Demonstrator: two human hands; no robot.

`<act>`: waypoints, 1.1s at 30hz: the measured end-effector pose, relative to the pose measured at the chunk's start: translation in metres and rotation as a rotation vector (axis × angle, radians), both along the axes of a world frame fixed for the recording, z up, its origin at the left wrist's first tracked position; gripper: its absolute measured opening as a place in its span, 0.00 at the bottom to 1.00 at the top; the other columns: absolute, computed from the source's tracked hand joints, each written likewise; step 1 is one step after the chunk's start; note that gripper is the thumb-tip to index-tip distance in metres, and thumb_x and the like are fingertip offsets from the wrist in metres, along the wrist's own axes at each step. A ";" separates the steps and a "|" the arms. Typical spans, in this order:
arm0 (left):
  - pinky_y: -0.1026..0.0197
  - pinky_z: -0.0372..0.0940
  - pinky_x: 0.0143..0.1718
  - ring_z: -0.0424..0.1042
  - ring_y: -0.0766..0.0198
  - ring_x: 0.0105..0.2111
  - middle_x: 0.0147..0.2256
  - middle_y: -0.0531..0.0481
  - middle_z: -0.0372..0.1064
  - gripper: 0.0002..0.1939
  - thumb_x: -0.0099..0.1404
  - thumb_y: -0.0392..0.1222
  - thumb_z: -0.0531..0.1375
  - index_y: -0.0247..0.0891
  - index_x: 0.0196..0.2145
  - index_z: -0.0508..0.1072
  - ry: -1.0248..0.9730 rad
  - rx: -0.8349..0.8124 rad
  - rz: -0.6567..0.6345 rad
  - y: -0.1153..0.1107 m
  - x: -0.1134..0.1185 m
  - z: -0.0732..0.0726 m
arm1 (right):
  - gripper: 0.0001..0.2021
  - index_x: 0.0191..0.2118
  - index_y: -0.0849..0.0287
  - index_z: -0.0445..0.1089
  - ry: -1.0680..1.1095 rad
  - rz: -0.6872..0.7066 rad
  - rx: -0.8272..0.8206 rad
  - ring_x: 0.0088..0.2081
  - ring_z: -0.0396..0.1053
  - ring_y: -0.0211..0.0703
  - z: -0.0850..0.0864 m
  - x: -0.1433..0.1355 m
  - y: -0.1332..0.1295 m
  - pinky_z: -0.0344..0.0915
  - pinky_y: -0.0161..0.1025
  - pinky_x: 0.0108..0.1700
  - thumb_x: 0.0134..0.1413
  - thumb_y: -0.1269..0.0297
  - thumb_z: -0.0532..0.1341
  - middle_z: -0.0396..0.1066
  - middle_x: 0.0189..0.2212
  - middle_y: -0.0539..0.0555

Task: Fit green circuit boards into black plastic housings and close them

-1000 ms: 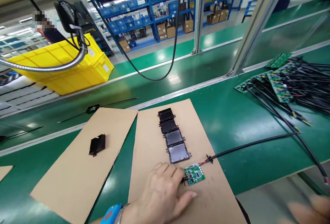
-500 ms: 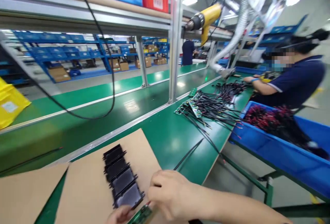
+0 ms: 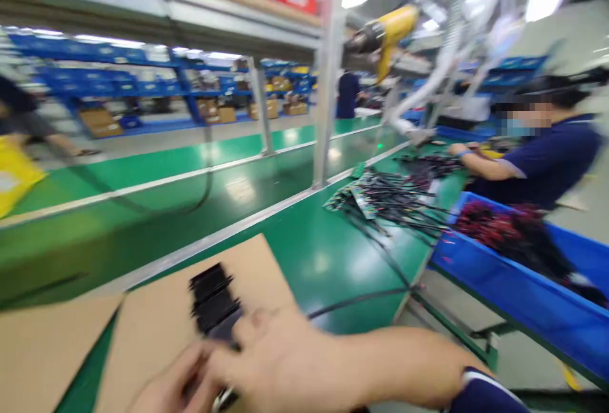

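Note:
Low in the view, my left hand (image 3: 174,378) and my right hand (image 3: 290,359) meet over the near end of a row of black plastic housings (image 3: 212,295). Both are blurred, with fingers closed around a circuit board (image 3: 226,398), of which only a sliver shows between them. My right hand covers the nearer housings; the farther ones stay visible. A black cable (image 3: 359,299) runs out from behind my right hand toward the bench's right edge. The housings lie on a cardboard sheet (image 3: 252,267).
Circuit boards with black cables (image 3: 380,197) lie heaped on the green bench (image 3: 314,254). A blue bin (image 3: 504,267) of red-and-black wires stands right, near a seated co-worker (image 3: 547,146). A yellow heat gun (image 3: 387,32) hangs above, beside a metal post (image 3: 328,83).
My hands have moved left and closer together over the nearer housings, and the circuit board is now mostly hidden. The black cable has swung toward the bench's right edge.

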State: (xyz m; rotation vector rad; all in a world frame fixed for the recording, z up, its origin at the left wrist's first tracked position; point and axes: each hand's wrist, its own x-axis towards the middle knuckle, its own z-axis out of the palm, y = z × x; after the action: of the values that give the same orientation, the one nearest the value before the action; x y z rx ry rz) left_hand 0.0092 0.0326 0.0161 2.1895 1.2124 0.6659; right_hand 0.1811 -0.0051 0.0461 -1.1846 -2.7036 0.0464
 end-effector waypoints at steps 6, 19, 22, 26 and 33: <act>0.62 0.69 0.35 0.72 0.63 0.32 0.35 0.51 0.73 0.20 0.64 0.52 0.61 0.41 0.49 0.70 -0.030 -0.345 0.041 -0.008 -0.026 0.020 | 0.06 0.38 0.56 0.70 -0.043 0.024 0.056 0.30 0.66 0.41 -0.009 0.029 0.047 0.46 0.36 0.25 0.62 0.62 0.58 0.67 0.29 0.52; 0.52 0.71 0.39 0.74 0.53 0.39 0.42 0.45 0.71 0.28 0.56 0.45 0.67 0.38 0.53 0.66 0.326 -0.142 -0.014 -0.025 -0.027 -0.025 | 0.06 0.41 0.53 0.66 -0.086 0.207 -0.194 0.25 0.61 0.37 -0.055 0.018 0.052 0.42 0.39 0.25 0.62 0.70 0.54 0.66 0.27 0.48; 0.52 0.72 0.38 0.74 0.53 0.37 0.42 0.45 0.71 0.28 0.57 0.46 0.67 0.38 0.53 0.66 0.354 -0.099 -0.018 -0.026 -0.028 -0.028 | 0.06 0.42 0.51 0.65 -0.082 0.253 -0.232 0.26 0.61 0.38 -0.052 0.020 0.053 0.42 0.40 0.27 0.63 0.68 0.54 0.66 0.28 0.47; 0.51 0.72 0.37 0.74 0.54 0.36 0.41 0.47 0.71 0.26 0.59 0.47 0.66 0.39 0.53 0.65 0.391 -0.068 -0.031 -0.030 -0.029 -0.032 | 0.02 0.40 0.52 0.65 -0.077 0.269 -0.208 0.29 0.62 0.41 -0.046 0.016 0.053 0.44 0.40 0.29 0.61 0.63 0.58 0.66 0.30 0.48; 0.49 0.73 0.34 0.75 0.53 0.34 0.40 0.48 0.70 0.23 0.61 0.48 0.64 0.40 0.51 0.65 0.438 -0.076 -0.027 -0.032 -0.027 -0.033 | 0.07 0.38 0.55 0.66 -0.027 0.307 -0.244 0.27 0.58 0.40 -0.052 0.011 0.057 0.47 0.40 0.29 0.57 0.74 0.56 0.65 0.29 0.48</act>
State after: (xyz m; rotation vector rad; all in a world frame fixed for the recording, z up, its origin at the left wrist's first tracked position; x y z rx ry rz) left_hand -0.0181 0.0006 -0.0168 2.3531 1.3881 0.1230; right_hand 0.1922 0.0515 -0.0058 -0.8145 -2.9429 0.4164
